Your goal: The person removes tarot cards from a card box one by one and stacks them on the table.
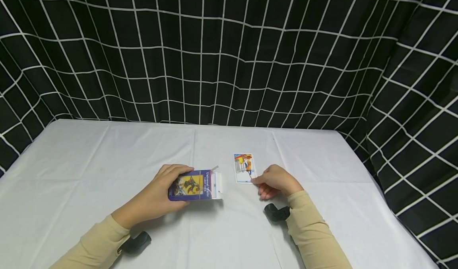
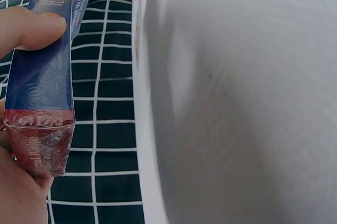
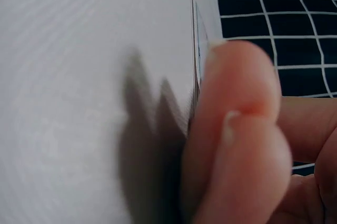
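One illustrated card (image 1: 244, 166), pinched at a near corner by the right hand (image 1: 277, 181), seemingly to keep its picture uncovered, is held beside a tarot box (image 1: 193, 185) that the left hand (image 1: 155, 195) wraps, open end facing the card.

Creased beige sleeves (image 1: 315, 231); black, curved wrist pieces (image 1: 137, 243).

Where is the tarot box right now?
In the head view, the tarot box is left of centre, gripped by the left hand, with the picture card to its right.
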`<state>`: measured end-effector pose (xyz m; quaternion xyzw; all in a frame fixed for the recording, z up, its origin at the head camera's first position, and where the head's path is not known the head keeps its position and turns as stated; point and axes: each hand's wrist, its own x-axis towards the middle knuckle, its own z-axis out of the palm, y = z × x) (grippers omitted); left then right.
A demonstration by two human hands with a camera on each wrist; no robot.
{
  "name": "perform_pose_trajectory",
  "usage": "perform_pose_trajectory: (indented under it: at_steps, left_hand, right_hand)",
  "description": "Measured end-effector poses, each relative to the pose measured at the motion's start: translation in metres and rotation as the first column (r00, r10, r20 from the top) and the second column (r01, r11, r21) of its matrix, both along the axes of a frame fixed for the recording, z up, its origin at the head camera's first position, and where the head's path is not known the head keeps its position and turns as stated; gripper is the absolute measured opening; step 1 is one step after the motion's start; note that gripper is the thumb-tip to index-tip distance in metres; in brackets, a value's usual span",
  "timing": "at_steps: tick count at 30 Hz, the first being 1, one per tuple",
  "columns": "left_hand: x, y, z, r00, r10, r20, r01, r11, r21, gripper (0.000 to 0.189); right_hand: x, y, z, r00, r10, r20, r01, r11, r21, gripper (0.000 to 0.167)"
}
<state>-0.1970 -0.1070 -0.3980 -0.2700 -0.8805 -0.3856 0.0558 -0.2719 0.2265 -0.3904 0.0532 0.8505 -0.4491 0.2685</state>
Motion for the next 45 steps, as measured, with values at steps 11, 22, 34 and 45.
perform_pose_trajectory:
  at_steps: [11,22,34,45]
  left_hand:
    - [0.0,0.0,0.0,1.0,-0.005,0.01,0.005,1.0,0.003,0.075]
    - [-0.001,0.002,-0.002,1.0,-0.002,0.024,0.001,1.0,0.009,0.076]
    - [0.001,0.001,-0.001,1.0,-0.001,0.011,0.001,1.0,0.005,0.077]
    - [0.0,0.001,-0.001,1.0,0.0,0.009,0.0,1.0,0.003,0.076]
  right_hand:
    - [0.001,-0.001,0.001,1.0,0.011,-0.012,-0.011,1.0,0.015,0.024]
    - [0.001,0.008,0.009,0.998,-0.05,-0.035,0.048,0.997,-0.066,0.025]
    - [-0.002,-0.008,0.007,0.932,-0.207,-0.297,0.228,0.973,0.037,0.027]
    - [-0.006,-0.008,-0.005,0.942,-0.216,-0.258,0.235,0.971,0.045,0.027]
